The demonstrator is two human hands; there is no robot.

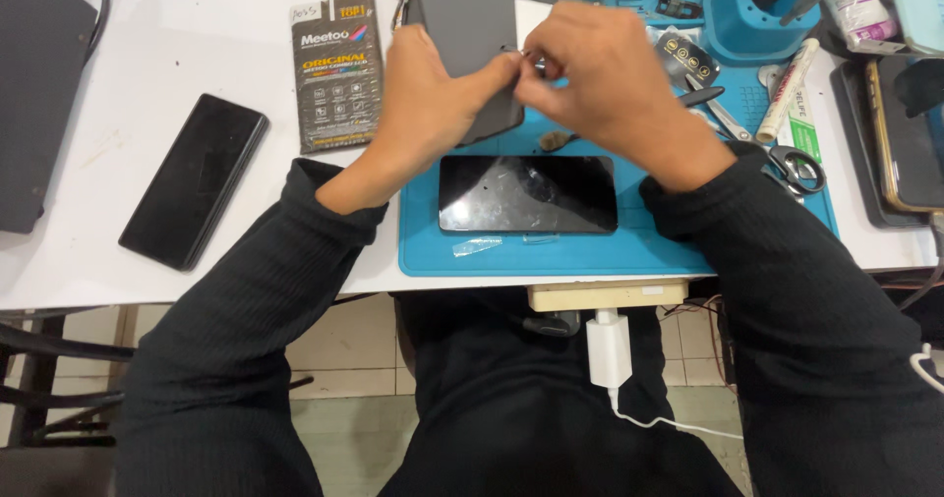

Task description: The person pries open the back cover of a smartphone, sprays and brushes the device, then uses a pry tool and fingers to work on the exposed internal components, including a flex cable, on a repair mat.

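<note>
I see the grey phone back held tilted above the blue mat, my left hand closed around its lower edge. My right hand pinches a small metal piece against its side edge, fingers tightly together. Below lies a black phone screen on the mat, scissors to the right on the white surface.

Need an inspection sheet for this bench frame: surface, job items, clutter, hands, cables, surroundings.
Surface: white table with a blue work mat at the front edge.
Job's things: grey phone back panel held tilted above the mat; small metal part at its edge, too small to identify; black phone screen flat on the mat.
Clutter: black phone and dark packet to the left; scissors, tweezers, blue tool holder to the right.
Hands: left hand grips the panel; right hand pinches the metal part.
Cables: white charger with its cable below the table edge.
Surroundings: tiled floor.
</note>
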